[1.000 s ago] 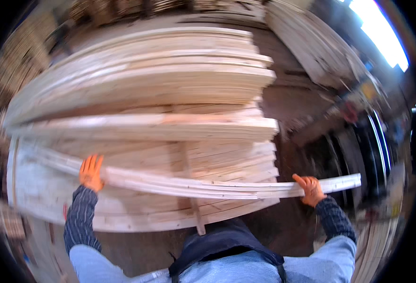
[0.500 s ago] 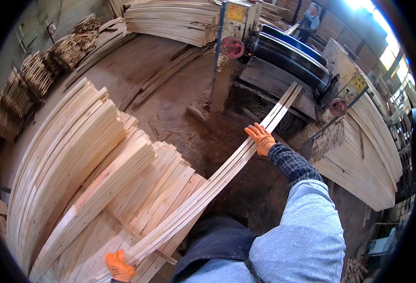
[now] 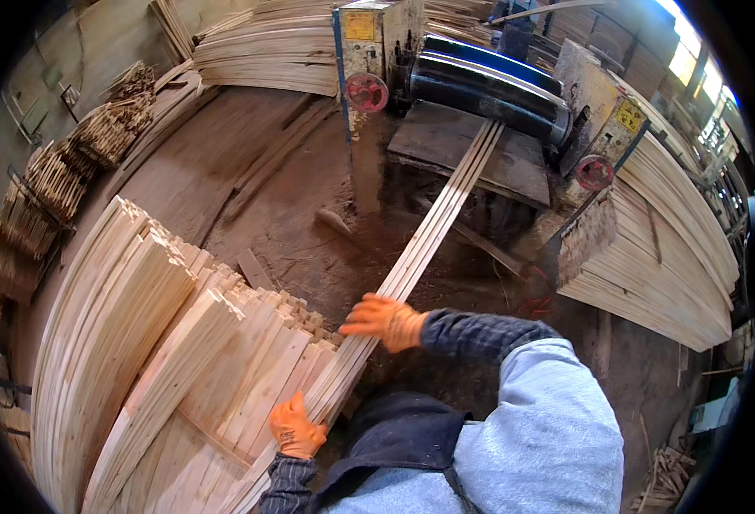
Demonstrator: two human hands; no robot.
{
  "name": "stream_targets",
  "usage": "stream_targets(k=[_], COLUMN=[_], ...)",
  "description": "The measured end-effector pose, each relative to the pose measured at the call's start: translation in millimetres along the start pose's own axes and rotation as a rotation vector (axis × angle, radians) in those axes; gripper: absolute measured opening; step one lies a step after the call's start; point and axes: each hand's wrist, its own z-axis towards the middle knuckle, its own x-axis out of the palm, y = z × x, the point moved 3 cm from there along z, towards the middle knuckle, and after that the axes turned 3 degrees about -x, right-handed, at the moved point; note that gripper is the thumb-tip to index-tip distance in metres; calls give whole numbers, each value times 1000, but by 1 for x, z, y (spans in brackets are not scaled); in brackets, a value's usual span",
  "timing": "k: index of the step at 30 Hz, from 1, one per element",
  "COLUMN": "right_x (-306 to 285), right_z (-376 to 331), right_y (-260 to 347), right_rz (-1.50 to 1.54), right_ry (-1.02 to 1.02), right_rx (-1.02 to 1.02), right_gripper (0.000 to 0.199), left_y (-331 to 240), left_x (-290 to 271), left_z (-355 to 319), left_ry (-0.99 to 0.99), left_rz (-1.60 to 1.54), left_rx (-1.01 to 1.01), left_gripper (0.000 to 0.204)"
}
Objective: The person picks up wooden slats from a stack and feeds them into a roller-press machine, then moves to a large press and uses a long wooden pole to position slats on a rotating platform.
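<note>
Several long, narrow wooden strips (image 3: pixel 411 255) lie side by side, running from the stacked boards near me up to the metal bed (image 3: pixel 514 163) of a roller machine. Across their top rests my right hand (image 3: pixel 387 322) in an orange glove, fingers stretched out over the wood; its thumb is hard to make out. Closer to me, my left hand (image 3: pixel 298 428), gloved in orange too, is curled at the left edge of the strips. Its fingertips are partly hidden. The far ends of the strips reach just below the machine's dark shiny roller (image 3: pixel 489 90).
A tall stack of pale boards (image 3: pixel 112 343) stands at my left. Another board stack (image 3: pixel 651 257) is right of the machine. Red handwheels (image 3: pixel 366 92) sit on its side posts. Bundled sticks (image 3: pixel 52 188) line the left wall; loose timber (image 3: pixel 336 224) lies on the floor.
The strips have advanced toward the roller. My right hand is now nearer me on them, and my left hand has moved up and right. The view has shifted; the far worker is mostly hidden.
</note>
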Motion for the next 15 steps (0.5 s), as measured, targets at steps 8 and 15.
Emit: stream_targets(k=[8, 15], right_x=[-9, -26], right_z=[1, -42], right_y=[-21, -91], right_rz=[33, -162], right_ry=[261, -7], right_rx=[19, 267], right_gripper=[88, 64], left_y=[-47, 70], left_x=[-13, -40], left_z=[-17, -164], left_ry=[-295, -360], left_rz=[-86, 347], left_rx=[185, -37], left_gripper=[88, 90])
